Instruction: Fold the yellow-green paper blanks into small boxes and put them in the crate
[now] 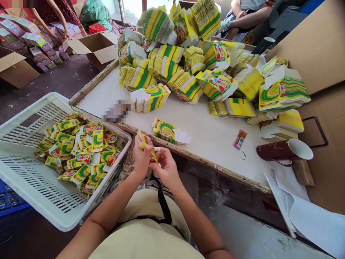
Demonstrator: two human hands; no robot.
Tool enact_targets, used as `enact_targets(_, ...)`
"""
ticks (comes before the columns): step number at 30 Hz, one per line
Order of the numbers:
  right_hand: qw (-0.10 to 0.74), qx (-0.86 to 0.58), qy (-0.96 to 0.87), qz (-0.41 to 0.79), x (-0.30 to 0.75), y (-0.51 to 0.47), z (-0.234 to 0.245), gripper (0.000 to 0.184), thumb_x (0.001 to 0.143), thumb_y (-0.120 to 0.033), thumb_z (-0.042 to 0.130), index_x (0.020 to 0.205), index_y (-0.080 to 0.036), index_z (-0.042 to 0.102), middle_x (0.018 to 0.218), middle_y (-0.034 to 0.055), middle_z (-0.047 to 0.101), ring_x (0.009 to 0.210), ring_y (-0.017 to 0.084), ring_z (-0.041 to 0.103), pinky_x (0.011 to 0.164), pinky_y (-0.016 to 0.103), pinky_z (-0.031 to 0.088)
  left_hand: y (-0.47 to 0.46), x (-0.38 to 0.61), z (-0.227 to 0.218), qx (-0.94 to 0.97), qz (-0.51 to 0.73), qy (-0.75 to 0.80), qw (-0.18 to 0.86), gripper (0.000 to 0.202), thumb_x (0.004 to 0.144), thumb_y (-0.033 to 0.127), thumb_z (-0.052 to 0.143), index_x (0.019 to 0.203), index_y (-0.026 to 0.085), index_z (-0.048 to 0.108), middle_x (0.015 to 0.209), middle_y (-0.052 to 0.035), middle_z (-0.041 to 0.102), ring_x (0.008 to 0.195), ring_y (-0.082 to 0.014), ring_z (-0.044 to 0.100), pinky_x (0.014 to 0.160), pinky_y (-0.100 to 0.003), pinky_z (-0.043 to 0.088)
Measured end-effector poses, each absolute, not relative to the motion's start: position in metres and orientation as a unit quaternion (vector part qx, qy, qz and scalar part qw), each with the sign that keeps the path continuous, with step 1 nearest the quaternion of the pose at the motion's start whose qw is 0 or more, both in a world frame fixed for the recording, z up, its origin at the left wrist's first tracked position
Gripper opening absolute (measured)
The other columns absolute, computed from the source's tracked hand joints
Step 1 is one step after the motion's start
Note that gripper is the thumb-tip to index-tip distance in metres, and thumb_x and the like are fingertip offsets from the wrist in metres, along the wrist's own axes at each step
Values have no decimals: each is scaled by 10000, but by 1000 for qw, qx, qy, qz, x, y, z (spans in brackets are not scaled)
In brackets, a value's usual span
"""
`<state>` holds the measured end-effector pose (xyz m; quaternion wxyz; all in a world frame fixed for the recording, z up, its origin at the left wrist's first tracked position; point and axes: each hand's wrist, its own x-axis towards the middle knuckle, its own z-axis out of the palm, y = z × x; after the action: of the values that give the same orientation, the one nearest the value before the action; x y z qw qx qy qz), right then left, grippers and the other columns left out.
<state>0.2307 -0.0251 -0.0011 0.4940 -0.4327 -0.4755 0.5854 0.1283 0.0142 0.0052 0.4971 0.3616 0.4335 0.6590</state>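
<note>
Close to my body, at the table's front edge, my left hand [142, 160] is closed around a small yellow printed carton [153, 155]. My right hand [167, 169] pinches the lower right end of that carton, and white coverings show on some fingertips. Part of the carton is hidden behind my fingers. Just beyond my hands lies a short stack of flat yellow-green cartons [165, 130] with white flaps. To my left, a white plastic basket [40, 183] holds many small filled-looking yellow cartons [81, 151].
Bundles of flat cartons [164, 64] pile up across the back of the white table [205, 126]. A small sachet [239, 139] and a tipped maroon mug [277, 151] lie at right. Open cardboard boxes [97, 48] stand beyond; other people sit or work at the back.
</note>
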Motion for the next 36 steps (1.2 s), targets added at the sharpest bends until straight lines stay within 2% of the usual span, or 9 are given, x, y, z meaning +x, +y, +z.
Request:
enact_targets(3, 502, -450, -461, 577, 240, -17, -3, 284, 779, -354, 763, 997, -234, 626, 842, -15, 669, 763, 154, 618, 711, 276, 504, 9, 120, -5, 373, 654, 394, 527, 704, 581, 738, 772, 1041, 227, 620, 910, -23, 642, 785, -162, 608, 738, -286, 531)
enact_targets(9, 515, -504, -577, 385, 268, -11, -7, 60, 871, -260, 671, 834, -222, 699, 771, -5, 719, 688, 170, 635, 637, 289, 499, 5, 87, -5, 449, 561, 452, 528, 332, 777, 454, 765, 968, 184, 738, 918, -74, 754, 877, -228, 700, 845, -360, 552)
enact_targets(13, 477, -473, -728, 141, 283, -12, 2, 171, 908, -156, 629, 896, -285, 740, 860, 3, 763, 850, 204, 665, 845, 381, 509, 8, 55, 24, 606, 480, 425, 472, 875, 669, 635, 786, 1392, 211, 534, 1431, -162, 565, 1353, -335, 503, 1130, -460, 390)
enact_targets(16, 435, -395, -806, 77, 282, -18, 10, 267, 917, -118, 606, 962, -351, 727, 917, -38, 769, 993, 198, 670, 1110, 461, 379, 6, 54, 40, 729, 308, 440, 426, 1086, 518, 543, 903, 1445, 210, 445, 1478, -171, 507, 1356, -365, 490, 1130, -490, 386)
enact_targets(20, 508, -425, -727, 184, 273, -24, 9, 492, 865, -312, 714, 1331, -358, 564, 1433, 31, 570, 1414, 279, 427, 1223, 537, 233, -5, 75, 37, 751, 221, 477, 399, 637, 744, 305, 739, 1320, 220, 480, 1192, -83, 670, 1041, -267, 674, 890, -392, 541)
enact_targets(22, 558, -461, -615, 311, 270, -25, 5, 669, 882, -435, 674, 1482, -307, 405, 1549, 75, 441, 1463, 290, 361, 1203, 518, 299, -11, 83, 28, 757, 254, 484, 358, 683, 752, 241, 697, 1366, 212, 399, 1207, -89, 648, 1052, -258, 664, 880, -372, 537)
enact_targets(26, 511, -465, -478, 543, 263, -21, 0, 510, 961, -538, 485, 1377, -255, 565, 1337, 77, 657, 1276, 262, 582, 1109, 428, 443, -18, 89, 11, 796, 303, 443, 280, 876, 733, 200, 684, 1460, 209, 197, 1307, -145, 569, 1097, -274, 644, 865, -379, 534)
enact_targets(30, 491, -467, -453, 580, 255, -18, -2, 433, 893, -510, 624, 1198, -213, 707, 1268, 85, 701, 1232, 289, 607, 1109, 442, 436, -19, 91, 3, 810, 307, 434, 250, 714, 699, 154, 653, 1323, 244, 318, 1201, -92, 577, 987, -237, 656, 770, -339, 531)
enact_targets(36, 469, -407, -562, 547, 250, -26, -12, 509, 947, -423, 573, 1435, -286, 525, 1502, 67, 523, 1416, 259, 454, 1176, 452, 374, -8, 91, -4, 799, 238, 438, 337, 653, 661, 136, 625, 1238, 229, 334, 1058, -48, 554, 832, -208, 639, 754, -359, 540)
